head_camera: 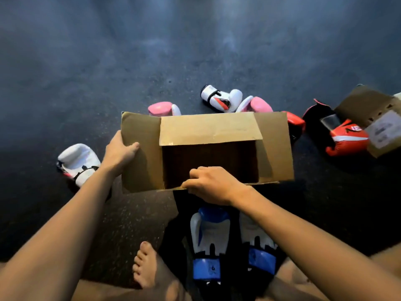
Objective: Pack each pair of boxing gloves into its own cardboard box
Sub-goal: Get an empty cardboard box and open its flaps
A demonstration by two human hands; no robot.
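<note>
Centrally, open cardboard box (208, 129), on or just above dark floor (86, 72), hard to tell which; flaps spread, inside in shadow. Left hand (118, 153) clasping outer edge of box's left flap, thumb on top; right hand (213, 184) curled over near edge. Behind right wrist, blue-and-white gloves (209, 235) side by side. Beyond far flap, pink gloves (162, 108) and white glove (221, 98). Second white glove (78, 161) beside left wrist. Red gloves (347, 140) and second box (364, 103) far right.

The cardboard box (206, 129) hides both pink gloves (161, 108) partly.
</note>
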